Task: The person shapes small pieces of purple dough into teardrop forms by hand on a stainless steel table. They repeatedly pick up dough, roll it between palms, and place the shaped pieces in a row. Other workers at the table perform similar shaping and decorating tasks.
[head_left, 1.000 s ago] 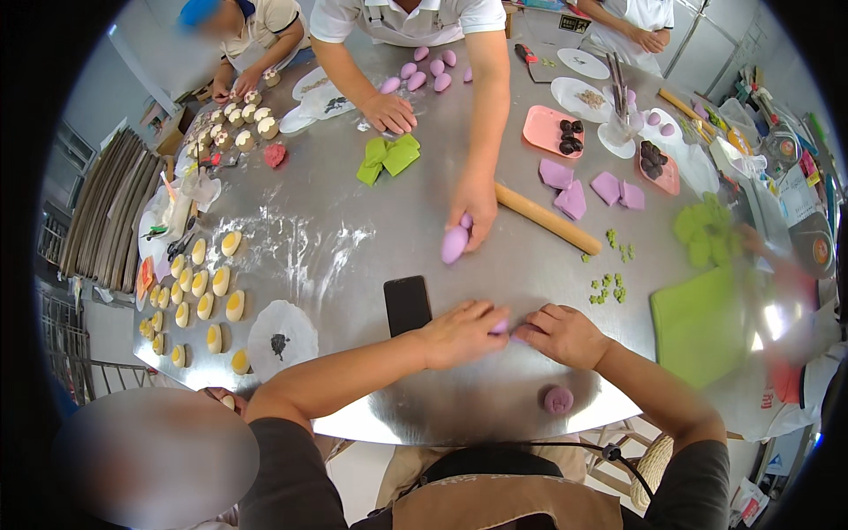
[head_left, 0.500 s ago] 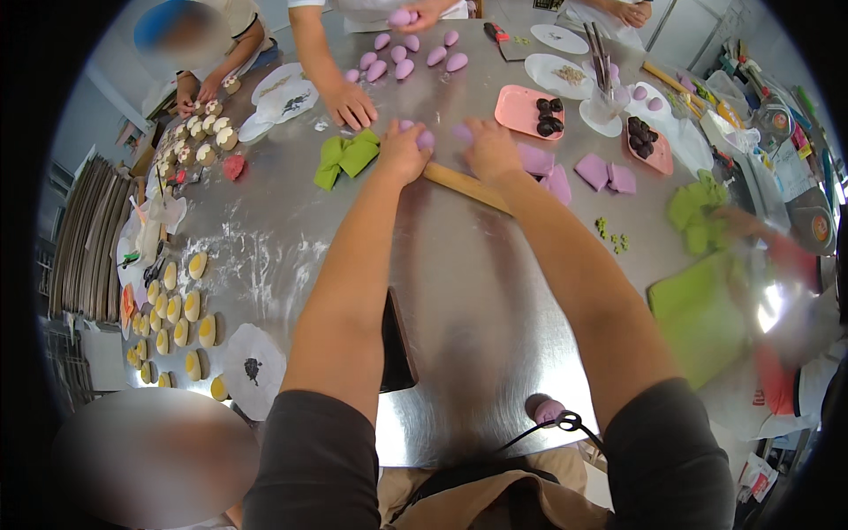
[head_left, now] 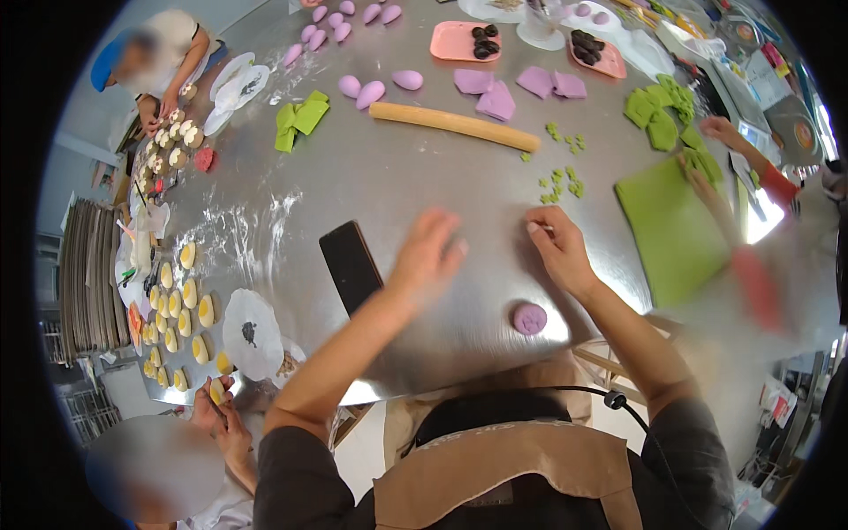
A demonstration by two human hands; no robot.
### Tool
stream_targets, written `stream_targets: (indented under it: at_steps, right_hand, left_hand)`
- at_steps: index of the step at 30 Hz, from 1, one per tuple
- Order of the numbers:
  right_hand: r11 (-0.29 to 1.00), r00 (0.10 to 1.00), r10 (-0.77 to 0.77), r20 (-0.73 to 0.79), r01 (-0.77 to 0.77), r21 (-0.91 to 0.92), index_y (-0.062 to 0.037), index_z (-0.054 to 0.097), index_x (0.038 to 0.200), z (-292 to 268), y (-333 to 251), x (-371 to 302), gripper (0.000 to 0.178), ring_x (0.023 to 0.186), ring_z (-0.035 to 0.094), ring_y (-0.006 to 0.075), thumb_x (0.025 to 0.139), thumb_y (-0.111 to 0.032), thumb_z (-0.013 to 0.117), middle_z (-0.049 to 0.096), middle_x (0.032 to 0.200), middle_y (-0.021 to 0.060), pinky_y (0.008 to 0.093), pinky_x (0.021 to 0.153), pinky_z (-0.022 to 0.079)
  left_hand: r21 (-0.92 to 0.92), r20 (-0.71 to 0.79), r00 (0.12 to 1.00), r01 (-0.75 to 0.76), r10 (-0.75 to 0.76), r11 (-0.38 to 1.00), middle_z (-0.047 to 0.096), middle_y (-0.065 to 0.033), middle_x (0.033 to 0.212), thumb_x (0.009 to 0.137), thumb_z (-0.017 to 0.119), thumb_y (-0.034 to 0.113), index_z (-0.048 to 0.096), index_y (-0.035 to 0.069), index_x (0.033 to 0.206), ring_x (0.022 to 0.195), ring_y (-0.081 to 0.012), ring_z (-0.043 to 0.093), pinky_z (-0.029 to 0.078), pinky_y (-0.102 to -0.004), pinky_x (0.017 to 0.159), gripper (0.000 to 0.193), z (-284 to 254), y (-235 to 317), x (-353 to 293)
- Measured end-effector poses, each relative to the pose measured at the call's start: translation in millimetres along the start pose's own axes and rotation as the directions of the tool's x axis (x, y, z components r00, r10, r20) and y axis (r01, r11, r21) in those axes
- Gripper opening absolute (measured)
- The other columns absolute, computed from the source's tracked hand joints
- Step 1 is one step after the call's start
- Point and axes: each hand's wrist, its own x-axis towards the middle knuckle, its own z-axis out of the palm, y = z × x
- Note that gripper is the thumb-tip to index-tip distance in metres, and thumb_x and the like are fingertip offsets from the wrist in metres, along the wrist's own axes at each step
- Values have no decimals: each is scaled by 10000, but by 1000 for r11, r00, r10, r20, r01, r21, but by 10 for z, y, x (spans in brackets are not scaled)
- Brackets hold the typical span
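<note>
My left hand (head_left: 431, 254) is over the steel table beside a black phone (head_left: 351, 265); motion smears its fingers. My right hand (head_left: 561, 252) is closed with fingers curled and thumb against them; whether anything is inside is hidden. Nearest to it, toward me, lies a round purple dough piece (head_left: 530, 319). Beyond both hands is a wooden rolling pin (head_left: 455, 126), lying slantwise. Three smooth purple egg-shaped dough pieces, one of them a purple egg (head_left: 407, 80), sit by its left end. Flat purple dough pieces (head_left: 495, 101) lie beyond its right half.
Green dough squares (head_left: 300, 119) lie left of the pin, green crumbs (head_left: 558, 183) to its right. A pink tray (head_left: 450, 41) holds dark balls. At right, a co-worker's blurred arm reaches over a green sheet (head_left: 667, 234). Yellow-topped pieces (head_left: 190, 294) stand at left near another person.
Both my hands have drawn back toward me, leaving purple egg-shaped pieces by the rolling pin. The view has shifted nearer to me. The arm across the table has left the picture.
</note>
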Motion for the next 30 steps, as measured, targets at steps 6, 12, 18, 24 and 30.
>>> stream_targets:
  at_steps: [6,12,18,24,30]
  right_hand:
    - [924,975,224,-5,-211,318,-47,600,1036,3,-59,-523,198,827,565,94,1038,-213,491,621,920,12,250,748,474]
    - [969,962,248,-115,-248,19,-48,592,962,464,-100,-728,177,745,607,354,983,-206,515,611,878,189,456,710,493]
    - [933,951,-260,-165,203,-298,-72,572,945,493,-152,-914,128,750,607,382,971,-188,524,619,862,149,467,654,482]
    - [963,950,256,-180,-234,137,-71,561,942,456,-72,-675,191,675,591,366,1001,-242,502,615,776,139,437,614,475]
    - [976,965,-137,-223,93,-197,-58,555,930,551,-134,-1042,221,687,587,384,1010,-254,493,620,814,158,456,620,468]
  left_hand:
    - [-333,401,868,435,-292,837,632,-83,713,926,703,184,517,-12,1317,565,-144,592,490,-307,520,475,592,845,-690]
    - [-338,141,963,264,-228,904,684,-140,845,890,677,69,534,-7,1249,670,-210,664,536,-358,621,394,1042,1000,-846]
    - [-518,311,823,567,-476,641,691,-139,904,938,584,26,498,-1,1281,751,-197,694,561,-315,646,355,948,1254,-855]
    - [-729,461,750,625,-475,279,667,-132,880,979,518,23,384,26,1423,681,-186,682,576,-317,562,464,996,1242,-695]
    - [-448,199,933,360,-301,818,648,-126,810,955,560,53,377,15,1417,632,-170,676,561,-309,531,498,968,1239,-882]
